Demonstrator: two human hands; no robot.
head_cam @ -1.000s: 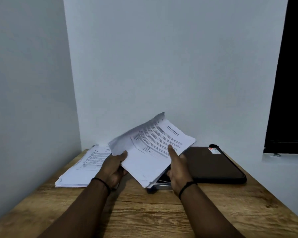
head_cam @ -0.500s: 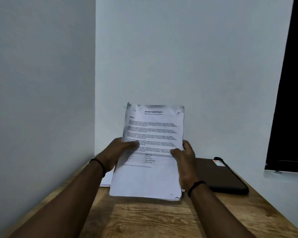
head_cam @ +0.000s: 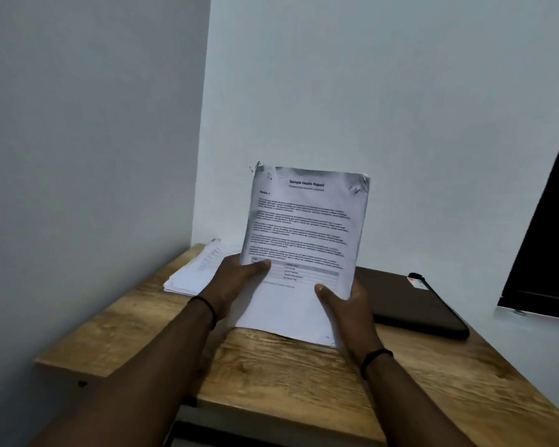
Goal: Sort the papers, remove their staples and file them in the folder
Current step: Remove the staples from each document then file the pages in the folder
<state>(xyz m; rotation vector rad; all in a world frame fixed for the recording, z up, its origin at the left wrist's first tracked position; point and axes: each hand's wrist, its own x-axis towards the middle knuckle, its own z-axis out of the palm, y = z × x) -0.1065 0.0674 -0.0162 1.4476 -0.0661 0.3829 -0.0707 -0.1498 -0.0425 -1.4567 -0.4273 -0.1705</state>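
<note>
I hold a bundle of printed white papers [head_cam: 307, 227] upright above the wooden table [head_cam: 304, 366], its top page headed "Sample Health Report". My left hand [head_cam: 236, 282] grips the bundle's lower left edge, thumb on the front. My right hand [head_cam: 346, 304] grips the lower right edge, thumb across the page. The top corners are crumpled; a staple shows at the upper left corner. A second pile of papers [head_cam: 194, 272] lies flat at the table's back left. The dark brown folder [head_cam: 410, 301] lies shut on the table at the right, behind my right hand.
The table stands in a corner between a left wall and a back wall. A dark window frame [head_cam: 549, 253] is at the far right. The folder carries a small white and red label [head_cam: 415, 282] at its far corner.
The bundle was tilted low over the table; both hands have raised and turned it upright facing me. The view has shifted left, bringing the left pile of papers back into sight.
</note>
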